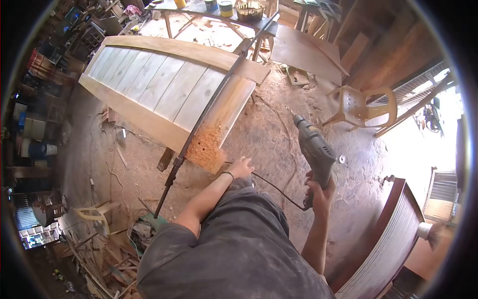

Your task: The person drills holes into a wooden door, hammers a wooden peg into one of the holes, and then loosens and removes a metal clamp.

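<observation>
My right hand point(318, 188) is wrapped around the handle of a dark power drill point(314, 144), held above the floor with its bit tipped up and to the left. A black cord runs from the drill's base toward my left hand point(241, 168). That hand is beside the near end of a panelled wooden door point(239, 97); its fingers are too small and partly hidden to show whether they grip the cord. Orange wood shavings point(203, 145) lie on the door's near end around dark drilled holes. A long bar clamp point(211, 107) spans the door's width.
A plastic chair point(356, 109) stands to the right. Paint cans point(226, 8) sit on a bench point(199, 7) at the back. A corrugated panel point(386, 249) leans at the lower right. Scrap wood point(107, 264) piles up at the lower left, and cords cross the dusty floor.
</observation>
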Demonstrator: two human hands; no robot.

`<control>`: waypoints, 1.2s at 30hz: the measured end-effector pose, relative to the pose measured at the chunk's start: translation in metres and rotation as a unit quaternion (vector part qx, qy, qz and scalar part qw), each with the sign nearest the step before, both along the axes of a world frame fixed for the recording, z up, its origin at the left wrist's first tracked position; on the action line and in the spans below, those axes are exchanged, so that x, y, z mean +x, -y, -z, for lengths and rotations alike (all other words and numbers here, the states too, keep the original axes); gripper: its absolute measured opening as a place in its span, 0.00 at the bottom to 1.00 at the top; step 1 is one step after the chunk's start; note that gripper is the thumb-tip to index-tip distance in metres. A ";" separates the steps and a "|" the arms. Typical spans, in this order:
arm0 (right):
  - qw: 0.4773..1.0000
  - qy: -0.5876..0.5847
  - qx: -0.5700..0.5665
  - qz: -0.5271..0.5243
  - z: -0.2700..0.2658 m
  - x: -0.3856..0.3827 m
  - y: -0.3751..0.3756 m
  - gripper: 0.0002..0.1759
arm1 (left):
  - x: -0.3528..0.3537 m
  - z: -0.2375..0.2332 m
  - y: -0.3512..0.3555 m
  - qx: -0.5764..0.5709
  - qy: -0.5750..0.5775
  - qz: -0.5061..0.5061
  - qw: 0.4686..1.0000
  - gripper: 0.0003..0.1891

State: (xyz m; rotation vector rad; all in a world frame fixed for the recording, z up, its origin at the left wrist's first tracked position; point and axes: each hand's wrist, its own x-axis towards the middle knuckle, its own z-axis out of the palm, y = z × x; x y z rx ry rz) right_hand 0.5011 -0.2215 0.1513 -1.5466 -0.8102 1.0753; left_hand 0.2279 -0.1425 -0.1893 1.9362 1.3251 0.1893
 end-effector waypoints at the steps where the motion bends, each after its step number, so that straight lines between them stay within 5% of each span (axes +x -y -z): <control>1: 1.000 0.005 -0.004 -0.012 -0.001 0.000 -0.011 0.19 | 0.007 -0.055 -0.014 0.003 0.025 -0.042 0.999 0.22; 2: 1.000 0.010 -0.011 -0.023 -0.002 0.001 -0.023 0.19 | 0.005 -0.056 -0.038 -0.045 0.071 -0.039 0.996 0.29; 8: 0.995 0.066 -0.024 -0.077 0.012 -0.011 -0.116 0.24 | 0.029 -0.171 -0.148 -0.073 0.349 -0.159 0.921 0.27; 11: 0.990 0.086 -0.043 -0.101 0.027 -0.020 -0.172 0.27 | 0.048 -0.217 -0.215 0.128 0.354 -0.097 0.921 0.28; 14: 0.988 0.076 -0.057 -0.124 0.031 -0.035 -0.243 0.24 | 0.067 -0.253 -0.291 0.205 0.397 0.027 0.894 0.30; 17: 0.984 0.049 -0.094 -0.140 0.031 -0.050 -0.313 0.21 | 0.068 -0.259 -0.365 0.189 0.338 0.121 0.914 0.33; 21: 0.969 0.086 -0.126 -0.197 0.023 -0.065 -0.397 0.18 | 0.060 -0.252 -0.449 0.101 0.362 0.148 0.915 0.23; 22: 0.960 0.085 -0.148 -0.221 0.027 -0.064 -0.414 0.43 | 0.058 -0.248 -0.462 0.076 0.387 0.123 0.911 0.18; 35: 0.916 0.171 -0.251 -0.264 0.030 -0.112 -0.507 0.46 | 0.013 -0.210 -0.535 0.009 0.447 0.064 0.892 0.16; 36: 0.919 0.108 -0.298 -0.234 0.020 -0.121 -0.516 0.48 | 0.011 -0.211 -0.539 0.011 0.444 0.069 0.893 0.16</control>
